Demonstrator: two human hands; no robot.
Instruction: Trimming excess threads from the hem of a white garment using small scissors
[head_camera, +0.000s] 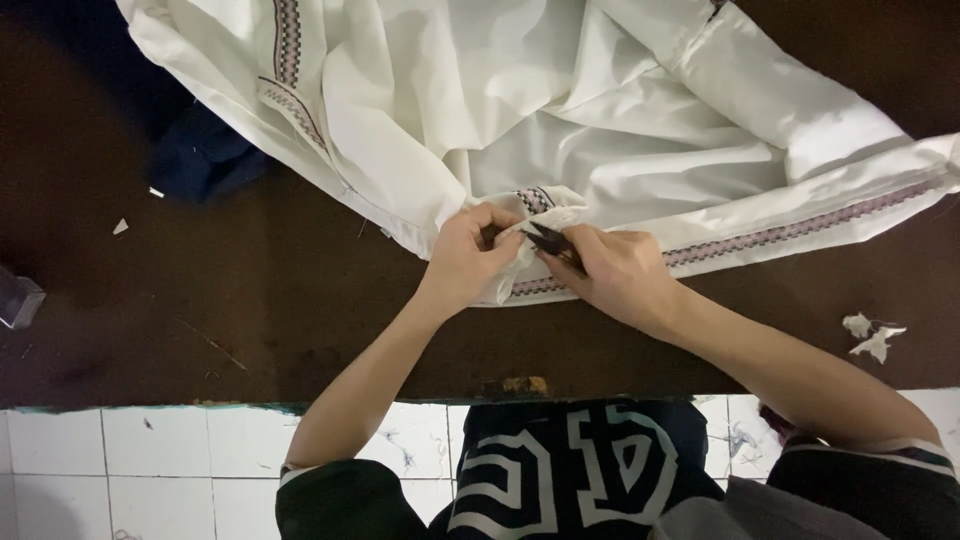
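The white garment (600, 110) lies spread across the far half of the dark brown table (250, 290), with a patterned trim band (780, 235) running along its near edge toward the right. The worked section is the bunched hem at the centre of the table, just beyond the near edge.

The left hand (462, 258) is closed on a fold of the garment, fingers curled in and pinching the cloth. The right hand (620, 272) is closed around small dark snips (552, 242), blades pointing left and touching the pinched fold. The two hands sit just beside each other.

Small white fabric scraps (872, 335) lie on the table at the near right, well apart from the hands. A dark blue cloth (200, 155) rests at the far left, partly under the garment. White floor tiles (150, 460) show below the table edge.
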